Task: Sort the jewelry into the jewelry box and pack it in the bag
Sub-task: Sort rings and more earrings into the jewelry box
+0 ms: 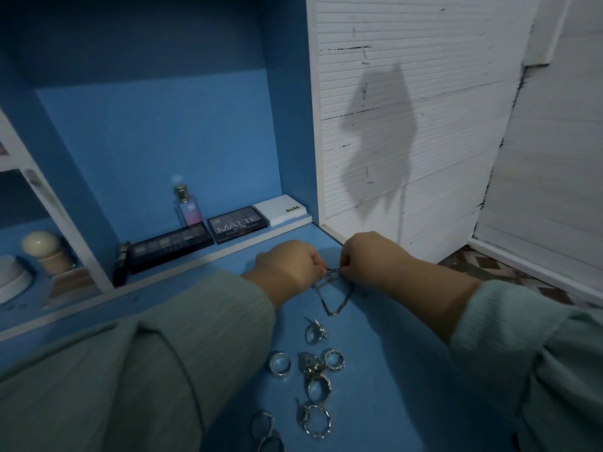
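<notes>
A thin silver chain (336,300) droops in a loop just above the blue tabletop (385,370). My left hand (287,265) pinches one end of it and my right hand (365,256) pinches the other end, fingertips nearly meeting over the chain's top. Closer to me lie several silver rings: one (315,331) just below the chain, a wide band (280,363), a cluster (321,370) and more (315,420) near the bottom edge. No jewelry box or bag is in view.
On the shelf behind stand a perfume bottle (186,207), a MATTE palette (237,225), a dark eyeshadow palette (169,251) and a white NUDE box (280,208). A cream jar (45,251) sits at left. A white panelled wall (408,125) rises right of the table.
</notes>
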### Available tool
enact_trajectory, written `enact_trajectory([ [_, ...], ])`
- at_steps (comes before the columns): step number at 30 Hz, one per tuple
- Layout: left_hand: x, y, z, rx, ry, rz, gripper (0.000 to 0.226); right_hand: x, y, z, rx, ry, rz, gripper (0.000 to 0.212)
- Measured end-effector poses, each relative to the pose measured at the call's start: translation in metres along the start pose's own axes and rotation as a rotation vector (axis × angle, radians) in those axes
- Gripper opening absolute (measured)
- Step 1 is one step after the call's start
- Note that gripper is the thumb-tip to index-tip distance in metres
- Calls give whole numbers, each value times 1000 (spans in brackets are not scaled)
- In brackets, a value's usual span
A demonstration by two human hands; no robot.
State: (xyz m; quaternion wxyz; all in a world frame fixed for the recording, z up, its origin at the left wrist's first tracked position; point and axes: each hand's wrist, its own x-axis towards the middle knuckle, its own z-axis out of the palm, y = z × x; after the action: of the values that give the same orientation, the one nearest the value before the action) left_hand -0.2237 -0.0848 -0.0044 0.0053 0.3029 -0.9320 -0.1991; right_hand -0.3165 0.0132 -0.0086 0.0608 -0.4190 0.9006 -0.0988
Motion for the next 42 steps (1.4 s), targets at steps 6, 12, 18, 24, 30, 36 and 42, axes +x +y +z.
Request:
enact_trajectory([
  [6, 0, 0, 1, 52, -13, -7, 20, 4, -7, -3, -88, -72, -25, 17],
  [12, -3, -1, -1, 42, -21, 24, 19, -1, -11, -12, -144, -112, -113, 30],
  [18, -11, -5, -6, -202, -1, 142, 10, -13, -14, -38, 69, -31, -249, 28],
  [24, -41, -3, -32, -411, -28, 198, 28, -36, -27, -70, 123, -11, -287, 13],
  [30, -81, -8, -63, -602, -36, 205, 7, -66, -47, -94, 266, 10, -278, 22],
  [36, -122, -16, -86, -687, 52, 193, 13, -92, -74, -102, 543, 3, -281, 14],
  [42, -160, -33, -101, -747, 190, 170, 22, -115, -104, -101, 780, -30, -304, 16],
])
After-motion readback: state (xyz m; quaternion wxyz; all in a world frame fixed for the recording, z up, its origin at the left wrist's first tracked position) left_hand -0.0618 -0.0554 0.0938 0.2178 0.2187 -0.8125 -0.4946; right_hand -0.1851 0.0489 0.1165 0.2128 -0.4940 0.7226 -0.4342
